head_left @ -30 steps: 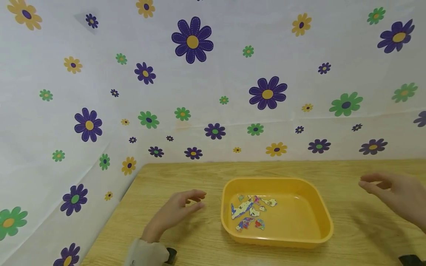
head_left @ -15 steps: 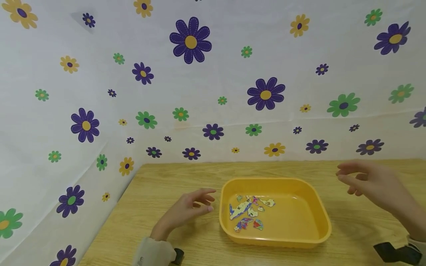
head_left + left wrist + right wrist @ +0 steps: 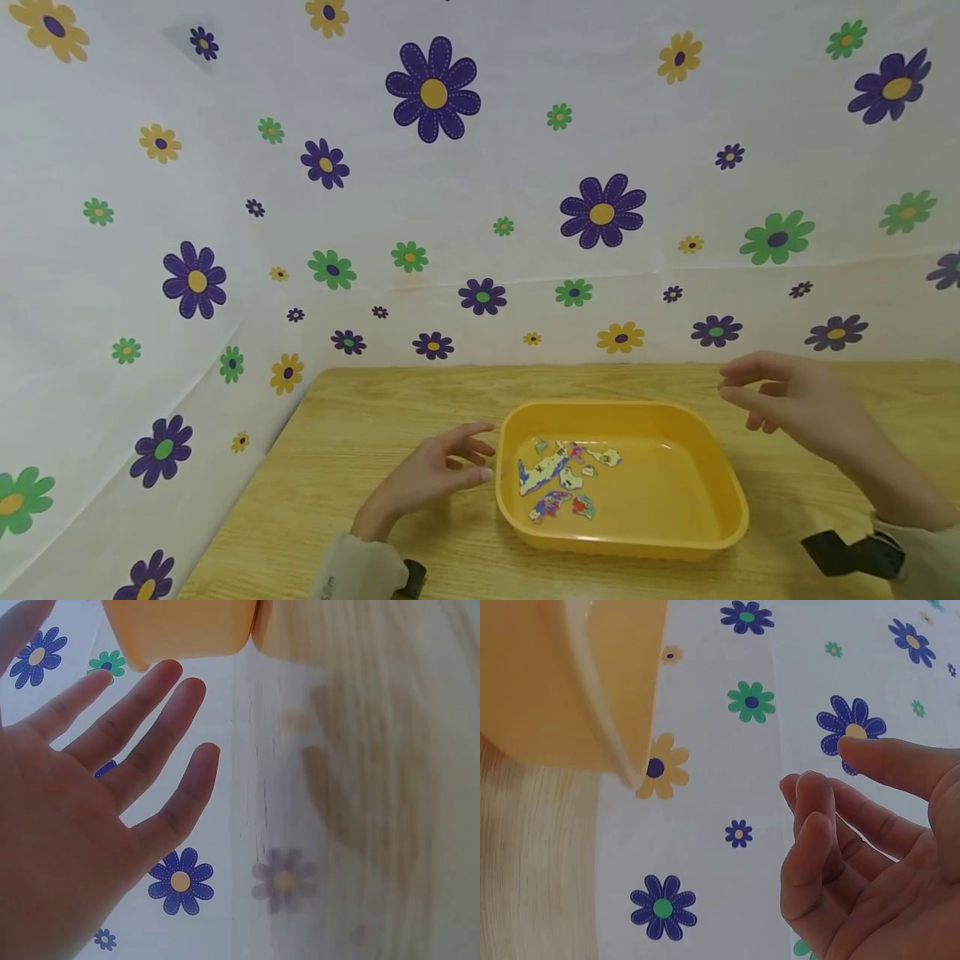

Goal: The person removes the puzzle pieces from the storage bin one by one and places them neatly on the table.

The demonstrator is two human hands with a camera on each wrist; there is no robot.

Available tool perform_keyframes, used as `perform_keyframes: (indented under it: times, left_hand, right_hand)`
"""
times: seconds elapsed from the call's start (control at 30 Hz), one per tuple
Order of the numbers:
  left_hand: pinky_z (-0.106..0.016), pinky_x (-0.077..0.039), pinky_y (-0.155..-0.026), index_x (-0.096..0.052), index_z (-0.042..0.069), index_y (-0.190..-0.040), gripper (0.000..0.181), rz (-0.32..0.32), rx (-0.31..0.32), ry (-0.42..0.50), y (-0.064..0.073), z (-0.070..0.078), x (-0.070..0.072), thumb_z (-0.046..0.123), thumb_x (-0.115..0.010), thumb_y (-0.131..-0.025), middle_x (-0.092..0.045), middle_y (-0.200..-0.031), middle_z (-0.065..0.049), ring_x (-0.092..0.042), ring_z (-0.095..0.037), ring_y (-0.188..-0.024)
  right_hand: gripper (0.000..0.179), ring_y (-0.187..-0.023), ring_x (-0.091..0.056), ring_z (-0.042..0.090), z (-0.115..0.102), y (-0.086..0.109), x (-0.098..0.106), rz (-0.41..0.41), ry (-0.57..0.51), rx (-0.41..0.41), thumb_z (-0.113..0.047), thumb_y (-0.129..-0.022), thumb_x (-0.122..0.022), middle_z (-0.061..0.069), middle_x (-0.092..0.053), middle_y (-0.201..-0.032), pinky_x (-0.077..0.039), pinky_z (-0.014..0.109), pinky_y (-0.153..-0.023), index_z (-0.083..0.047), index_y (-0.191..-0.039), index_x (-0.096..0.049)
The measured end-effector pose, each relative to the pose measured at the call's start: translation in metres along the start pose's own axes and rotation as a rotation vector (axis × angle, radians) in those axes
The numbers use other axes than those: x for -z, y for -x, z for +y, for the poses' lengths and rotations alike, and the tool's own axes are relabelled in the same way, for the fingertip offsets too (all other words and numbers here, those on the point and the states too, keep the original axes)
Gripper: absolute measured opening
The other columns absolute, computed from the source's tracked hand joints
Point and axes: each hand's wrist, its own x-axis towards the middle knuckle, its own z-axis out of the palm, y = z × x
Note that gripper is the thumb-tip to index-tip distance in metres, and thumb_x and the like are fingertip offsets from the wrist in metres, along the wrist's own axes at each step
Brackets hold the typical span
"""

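A yellow plastic tray [image 3: 660, 500] stands on the wooden table in the head view. At its left end lie several flat, irregular printed pieces [image 3: 542, 473], cream, blue, red and pink. My left hand [image 3: 431, 471] hovers just left of the tray, fingertips right by its rim. In the left wrist view that hand [image 3: 112, 765] has its fingers spread, with nothing in them. My right hand [image 3: 798, 404] is raised beyond the tray's back right corner. The right wrist view shows this hand [image 3: 862, 855] with loosely bent fingers, thumb apart, holding nothing.
The wooden table [image 3: 397, 396] meets a white cloth backdrop [image 3: 510, 175] printed with purple, green and yellow flowers behind and at the left. Dark straps [image 3: 855, 557] sit at both wrists, by the light sleeves.
My right hand has come in leftward from the right side toward the tray. My left hand has shifted right, closer to the tray's left rim. The tray and pieces stay put.
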Motion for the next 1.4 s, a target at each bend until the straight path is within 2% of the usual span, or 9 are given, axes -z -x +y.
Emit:
perform_keyframes:
  times: [0.47,0.67,0.9,1.07,1.4]
  left_hand:
    - [-0.042,-0.053,-0.099,-0.05,0.013,-0.15,0.06,-0.01,-0.012,0.016,-0.005,0.001,-0.005,0.029,-0.072,-0.097,-0.065,-0.129,-0.01,-0.063,-0.024,-0.113]
    - [-0.04,-0.053,-0.099,-0.051,0.014,-0.149,0.059,-0.017,-0.006,0.0,-0.011,0.002,-0.007,0.026,-0.072,-0.096,-0.065,-0.129,-0.009,-0.062,-0.023,-0.114]
    - [-0.043,-0.052,-0.101,-0.049,0.014,-0.15,0.061,-0.022,0.008,-0.013,-0.012,-0.001,-0.007,0.026,-0.073,-0.095,-0.064,-0.131,-0.009,-0.062,-0.023,-0.114]
    - [-0.045,-0.051,-0.102,-0.047,0.016,-0.151,0.064,-0.02,0.009,-0.054,-0.011,-0.003,-0.007,0.029,-0.074,-0.095,-0.063,-0.132,-0.009,-0.062,-0.023,-0.115]
    - [-0.048,-0.05,-0.104,-0.044,0.018,-0.153,0.066,-0.04,0.051,-0.038,-0.01,-0.002,-0.007,0.03,-0.073,-0.096,-0.059,-0.138,-0.011,-0.059,-0.027,-0.121]
  right_hand:
    - [0.035,-0.066,-0.063,0.021,-0.019,-0.014,-0.015,-0.04,-0.106,0.012,-0.018,-0.099,-0.068,0.025,-0.067,-0.115,-0.058,0.028,-0.059,0.008,-0.122,-0.063]
    - [0.035,-0.067,-0.063,0.023,-0.028,-0.02,-0.02,-0.068,-0.101,0.006,-0.018,-0.099,-0.068,0.025,-0.066,-0.114,-0.057,0.027,-0.06,0.008,-0.122,-0.063]
    - [0.034,-0.065,-0.061,0.023,-0.04,-0.031,-0.033,-0.066,-0.132,0.029,-0.022,-0.101,-0.065,0.02,-0.068,-0.107,-0.057,0.027,-0.058,0.008,-0.118,-0.066]
    - [0.03,-0.064,-0.062,0.023,-0.047,-0.039,-0.04,-0.07,-0.143,0.048,-0.02,-0.101,-0.065,0.019,-0.069,-0.105,-0.057,0.028,-0.059,0.006,-0.117,-0.067]
    - [0.029,-0.064,-0.061,0.021,-0.043,-0.044,-0.05,-0.123,-0.16,0.0,-0.018,-0.1,-0.066,0.017,-0.068,-0.105,-0.056,0.029,-0.059,0.006,-0.116,-0.066]
